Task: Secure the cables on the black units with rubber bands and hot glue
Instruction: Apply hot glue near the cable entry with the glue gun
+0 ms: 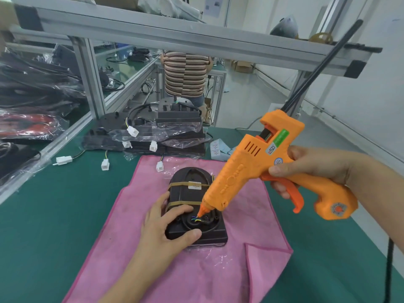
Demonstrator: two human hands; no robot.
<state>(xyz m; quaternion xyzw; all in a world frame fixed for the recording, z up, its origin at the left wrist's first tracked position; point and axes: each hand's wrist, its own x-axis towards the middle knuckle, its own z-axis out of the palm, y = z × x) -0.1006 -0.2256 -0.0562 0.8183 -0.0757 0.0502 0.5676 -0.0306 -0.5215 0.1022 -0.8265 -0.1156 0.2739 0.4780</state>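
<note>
A black unit (209,234) lies on a pink cloth (196,274) in the middle of the green table. Two rubber bands (185,184) cross its upper half. My left hand (166,228) holds the unit's near left side, thumb on the front edge and fingers on top. My right hand (314,171) grips an orange hot glue gun (260,169), a finger on the trigger. The nozzle tip (200,215) touches the spot where thin coloured wires (195,219) enter the unit.
More black units (153,134) in clear plastic, with white connectors (63,160), are stacked behind the cloth. Bagged parts (32,88) pile up at the left beyond an aluminium frame (91,84). A person in a striped shirt (185,73) stands behind. The gun's black cord (389,270) hangs at the right.
</note>
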